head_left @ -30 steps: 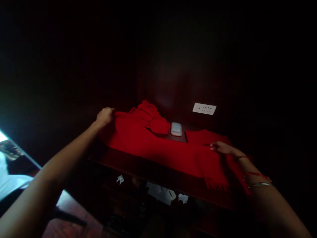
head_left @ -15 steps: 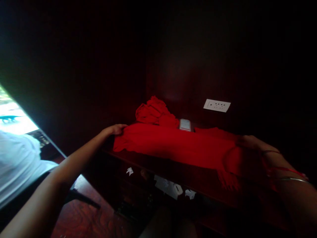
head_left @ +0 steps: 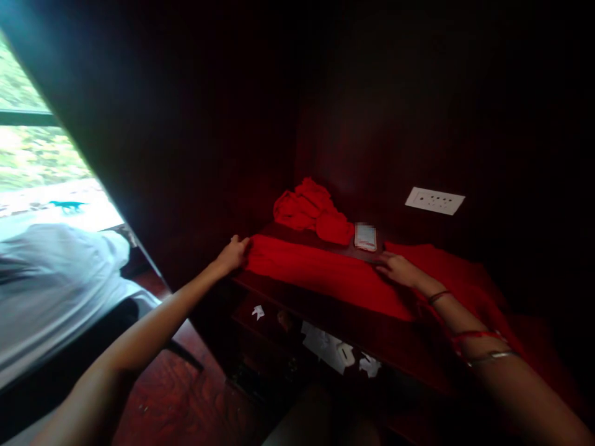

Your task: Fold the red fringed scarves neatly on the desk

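Note:
A long red scarf lies folded into a strip along the front of a dark wooden desk. At its left end my left hand is closed on the cloth, thumb uppermost. My right hand rests at the far edge of the strip, its fingers stretched out to the left and touching the fabric. More red cloth spreads behind and under my right forearm, where part of it is lost in shadow. Behind the strip sits a crumpled red cloth.
A small pale card-like item lies near the right hand. A white socket plate is on the back wall. Below, a shelf holds white paper pieces. On the left, beyond a dark partition, is a person in a white top.
My right hand has moved left along the scarf from its right end, and the fringe there no longer shows. My left hand stays at the left end. The view has shifted left.

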